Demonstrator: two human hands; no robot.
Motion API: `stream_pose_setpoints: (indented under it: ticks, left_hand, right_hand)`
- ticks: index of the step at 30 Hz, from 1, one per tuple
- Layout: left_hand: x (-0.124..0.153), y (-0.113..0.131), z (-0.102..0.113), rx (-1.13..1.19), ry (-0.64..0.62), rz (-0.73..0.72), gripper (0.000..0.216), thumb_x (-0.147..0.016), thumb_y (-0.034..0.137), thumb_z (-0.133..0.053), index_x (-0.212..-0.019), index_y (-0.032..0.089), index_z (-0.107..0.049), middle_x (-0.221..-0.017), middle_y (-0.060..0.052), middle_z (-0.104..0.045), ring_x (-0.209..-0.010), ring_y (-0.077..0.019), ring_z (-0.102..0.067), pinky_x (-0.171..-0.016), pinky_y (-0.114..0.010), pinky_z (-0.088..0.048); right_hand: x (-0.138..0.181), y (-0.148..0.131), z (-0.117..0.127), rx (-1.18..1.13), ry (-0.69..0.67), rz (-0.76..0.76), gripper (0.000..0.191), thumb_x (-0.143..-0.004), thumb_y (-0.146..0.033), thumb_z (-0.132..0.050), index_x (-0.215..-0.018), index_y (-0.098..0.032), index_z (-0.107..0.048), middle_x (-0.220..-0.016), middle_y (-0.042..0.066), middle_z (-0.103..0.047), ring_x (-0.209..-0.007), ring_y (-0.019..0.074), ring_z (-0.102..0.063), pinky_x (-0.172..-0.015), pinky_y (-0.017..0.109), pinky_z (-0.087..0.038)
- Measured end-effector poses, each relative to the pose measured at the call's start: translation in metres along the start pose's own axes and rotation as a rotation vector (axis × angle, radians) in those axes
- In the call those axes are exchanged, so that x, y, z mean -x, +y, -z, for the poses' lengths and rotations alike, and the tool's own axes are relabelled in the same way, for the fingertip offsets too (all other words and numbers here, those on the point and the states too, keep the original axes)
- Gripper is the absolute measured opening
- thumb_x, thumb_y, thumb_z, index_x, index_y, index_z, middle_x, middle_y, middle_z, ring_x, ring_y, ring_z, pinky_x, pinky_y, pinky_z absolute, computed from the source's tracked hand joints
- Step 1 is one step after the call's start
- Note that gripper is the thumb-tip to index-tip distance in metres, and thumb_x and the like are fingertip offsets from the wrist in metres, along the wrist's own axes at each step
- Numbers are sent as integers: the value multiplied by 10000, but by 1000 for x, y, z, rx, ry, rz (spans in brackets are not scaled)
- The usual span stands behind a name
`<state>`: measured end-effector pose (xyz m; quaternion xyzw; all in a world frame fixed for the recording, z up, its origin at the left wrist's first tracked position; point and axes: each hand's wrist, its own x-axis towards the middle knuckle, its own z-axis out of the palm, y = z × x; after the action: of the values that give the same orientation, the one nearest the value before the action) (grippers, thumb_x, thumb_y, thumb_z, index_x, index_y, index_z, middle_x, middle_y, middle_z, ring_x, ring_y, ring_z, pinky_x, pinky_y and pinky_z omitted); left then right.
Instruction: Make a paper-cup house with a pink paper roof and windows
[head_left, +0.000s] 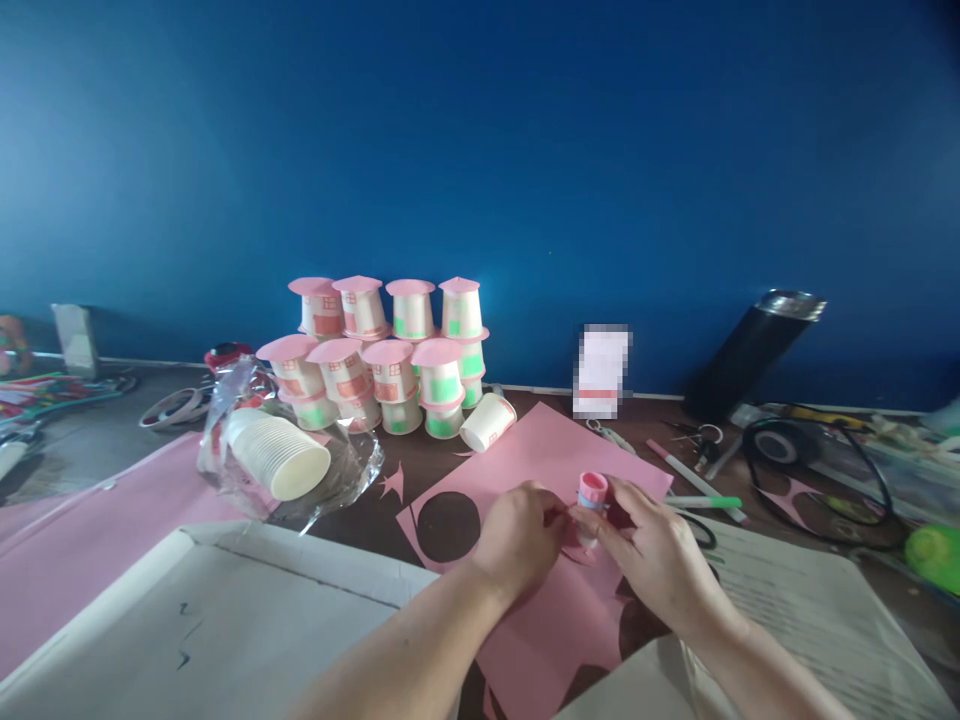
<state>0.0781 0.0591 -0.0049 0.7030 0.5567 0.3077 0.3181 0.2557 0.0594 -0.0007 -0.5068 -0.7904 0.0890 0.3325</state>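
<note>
My right hand [656, 545] is closed around a small glue stick [592, 488] with a pink top and a blue band, held upright. Close to its left, my left hand [517, 535] is pinched on a small pink paper piece [579, 555], partly hidden by the fingers. Beneath both hands lies a pink paper sheet [540, 450] with round holes cut out. Beyond them stand stacked paper cups [394, 375] with pink paper roofs and drawn doors and windows. One decorated cup [489, 422] lies on its side.
White paper cups [281, 455] lie nested in a clear plastic bag at left. A white box lid [285, 620] sits in front. To the right are markers [705, 502], a black bottle [750, 355], a black cable [889, 480] and written paper [817, 600]. A blue wall rises behind.
</note>
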Motion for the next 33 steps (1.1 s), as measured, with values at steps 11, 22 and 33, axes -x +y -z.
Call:
stream_pose_setpoints:
  ticks: [11, 22, 33]
  left_hand:
    - [-1, -3, -4, -24, 13, -27, 181, -817, 199, -552, -661, 195, -642, -741, -13, -627, -639, -142, -560, -599, -243, -390]
    - [0, -3, -3, -34, 36, -54, 225, -838, 235, -554, -625, 193, -613, -717, 0, -608, -629, -131, -550, -608, -241, -392]
    - [-2, -5, -5, -50, 28, -26, 185, -813, 194, -551, -783, 211, -733, -848, -31, -702, -741, -177, -641, -669, -269, -444]
  right_hand:
    - [-1, -8, -1, -23, 28, 20, 341, -975, -451, -485, -1174, -214, -627, -812, 14, -627, -660, 162, -611, -618, 250, -480]
    - [0, -5, 3, -69, 131, -105, 325, -954, -496, -504, -799, -221, -583, -685, -13, -628, -586, 145, -583, -586, 230, -455]
    - [-4, -4, -13, -25, 78, -67, 343, -946, -481, -507, -1069, -203, -667, -816, 30, -665, -643, 163, -651, -600, 248, -496]
